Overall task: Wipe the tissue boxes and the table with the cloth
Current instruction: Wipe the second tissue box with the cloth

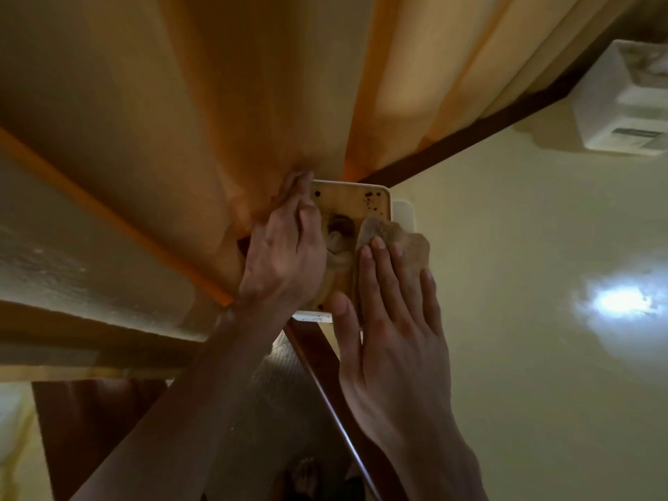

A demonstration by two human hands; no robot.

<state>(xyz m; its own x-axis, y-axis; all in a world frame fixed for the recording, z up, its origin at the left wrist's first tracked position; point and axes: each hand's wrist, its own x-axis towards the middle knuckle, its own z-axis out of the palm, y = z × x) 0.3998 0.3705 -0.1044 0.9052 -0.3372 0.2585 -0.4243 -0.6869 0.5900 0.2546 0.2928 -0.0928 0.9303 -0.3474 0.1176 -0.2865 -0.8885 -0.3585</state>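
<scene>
**Wiping the first box lid, near corner of the table**

The curtain (224, 103) fills the upper half of the view: orange, hanging in long soft folds down to the table edge.

The table (524, 283) is next in size, a pale cream top with a glossy finish that throws back a bright patch of light, framed by a dark wooden rim.

A second box (625, 99) sits well apart at the far right edge, white, blocky and square-cornered, with tissue showing at its top. It looks untouched, so by my reading the task is at an early stage.

The near box (352, 207) stands at the table's corner against the curtain. Its lid is light wood with rounded corners, speckled with dark spots, over a white body.

The left hand (285, 254) grips the box's left side, fingers curled over the edge, steadying it.

The right hand (390, 320) lies flat with straight fingers, pressing the cloth (401, 240) onto the lid's right part.

The cloth is thin, beige and crumpled, bunched ahead of the fingertips and spilling over the lid's right edge.

The next move likely calls for sweeping across the spots toward the far corner, the left hand bracing the box.
</scene>
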